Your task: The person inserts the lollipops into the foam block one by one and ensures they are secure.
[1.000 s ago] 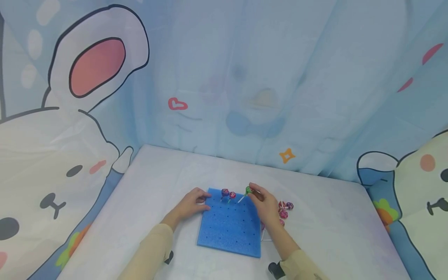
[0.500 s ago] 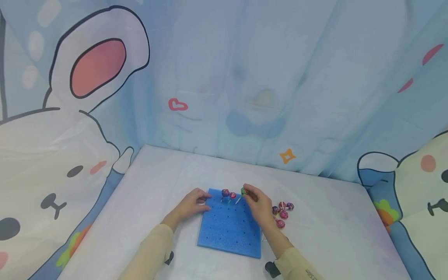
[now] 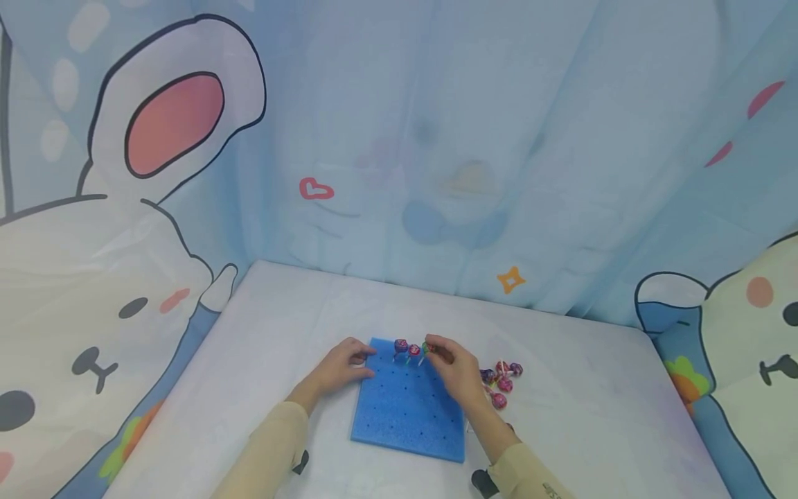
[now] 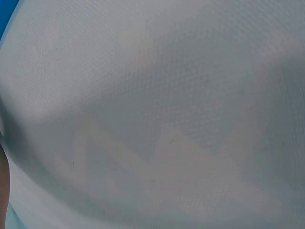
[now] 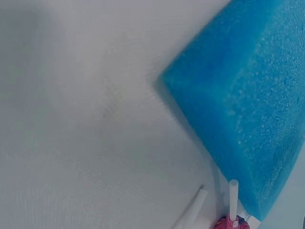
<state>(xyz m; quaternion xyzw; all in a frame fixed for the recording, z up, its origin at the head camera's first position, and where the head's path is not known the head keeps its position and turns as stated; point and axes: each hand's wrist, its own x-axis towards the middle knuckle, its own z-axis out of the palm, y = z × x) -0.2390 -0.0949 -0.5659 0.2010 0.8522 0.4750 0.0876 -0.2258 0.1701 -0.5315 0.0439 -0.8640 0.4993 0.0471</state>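
- The right hand [image 3: 458, 371] is over the far edge of the square blue foam board with rows of small holes [image 3: 405, 409]; its fingers are curled and pinch a green-wrapped lollipop on a white stick [image 3: 426, 348].
- That lollipop stands at the board's far row, just beside two purple- and pink-wrapped lollipops [image 3: 407, 348] already upright in the foam. Whether its stick is seated in a hole cannot be told.
- The left hand [image 3: 339, 366] rests at the board's far left corner, fingers lightly bent and touching the foam edge; it holds nothing.
- A loose cluster of pink and purple wrapped lollipops [image 3: 501, 380] lies on the white cloth-covered table [image 3: 598, 409], just to the right of the right hand.
- Only the head view shows both hands, the standing lollipops and the whole board.
- The left wrist view shows only white cloth close up, with a sliver of blue at its top left corner; no fingers can be made out.
- The right wrist view shows a corner of the foam board [image 5: 243, 105] from the side, revealing its thick, porous edge, and below it a white stick with a pink wrapper [image 5: 232, 220] on the cloth.
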